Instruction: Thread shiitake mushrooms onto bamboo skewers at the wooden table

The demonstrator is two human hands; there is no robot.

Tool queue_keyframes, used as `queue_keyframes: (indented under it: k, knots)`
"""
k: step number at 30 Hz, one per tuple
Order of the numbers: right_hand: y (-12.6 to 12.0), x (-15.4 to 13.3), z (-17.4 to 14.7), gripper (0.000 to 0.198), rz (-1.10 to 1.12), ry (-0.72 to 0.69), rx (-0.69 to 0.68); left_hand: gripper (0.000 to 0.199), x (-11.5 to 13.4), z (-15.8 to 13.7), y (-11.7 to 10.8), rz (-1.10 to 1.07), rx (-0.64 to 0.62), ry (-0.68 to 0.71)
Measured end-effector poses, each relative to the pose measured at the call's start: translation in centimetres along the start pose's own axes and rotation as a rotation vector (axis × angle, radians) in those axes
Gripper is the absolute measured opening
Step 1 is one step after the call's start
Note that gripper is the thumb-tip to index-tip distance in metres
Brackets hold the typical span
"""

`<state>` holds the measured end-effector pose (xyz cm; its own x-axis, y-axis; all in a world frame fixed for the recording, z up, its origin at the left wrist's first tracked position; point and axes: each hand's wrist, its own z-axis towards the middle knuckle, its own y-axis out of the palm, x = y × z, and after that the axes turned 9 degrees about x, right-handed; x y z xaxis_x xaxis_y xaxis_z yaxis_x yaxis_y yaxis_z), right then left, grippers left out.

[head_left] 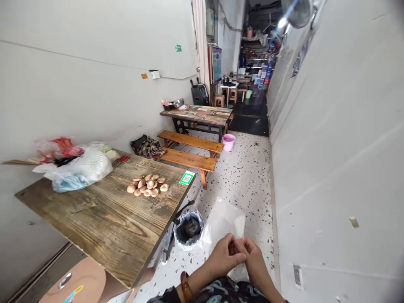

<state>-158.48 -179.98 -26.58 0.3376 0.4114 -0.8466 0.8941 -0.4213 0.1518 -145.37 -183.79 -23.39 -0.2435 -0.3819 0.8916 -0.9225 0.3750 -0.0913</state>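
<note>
Hands, left and right, both pinching translucent white plastic bag above speckled floor | Progress: bag held, apparently unfilled, opening unclear; round tan mushrooms loose on brown wooden tabletop.

Thin translucent plastic bag, whitish, empty-looking, loosely spread, pinched at near edge

Two wooden benches beside a patterned table
A pink bucket stands near their ends on the speckled floor.
</note>
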Motion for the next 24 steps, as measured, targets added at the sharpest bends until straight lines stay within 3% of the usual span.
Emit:
queue_keyframes:
  k: [3, 10, 15, 19, 24]
  knots:
    - [1.0, -1.6, 6.0, 0.044, 0.015, 0.068, -0.124, 0.030, 1.9, 5.3, -0.6, 0.057, 0.058, 0.017]
    - [4.6, -7.5, 18.5, 0.046, -0.057, 0.116, -0.208, 0.024, 6.4, 17.6, -5.0, 0.093, 0.108, 0.103]
    - [8.9, -10.6, 24.6, 0.052, -0.112, 0.224, -0.331, 0.028, 6.9, 23.0, -8.4, -0.155, 0.188, -0.009]
    - [11.8, -12.7, 29.6, 0.049, -0.164, 0.249, -0.441, 0.041, 6.2, 26.3, -10.4, -0.448, 0.435, -0.131]
    - [14.5, -16.4, 38.2, 0.041, -0.174, 0.263, -0.534, 0.043, 6.7, 30.5, -11.8, -0.708, 0.801, -0.158]
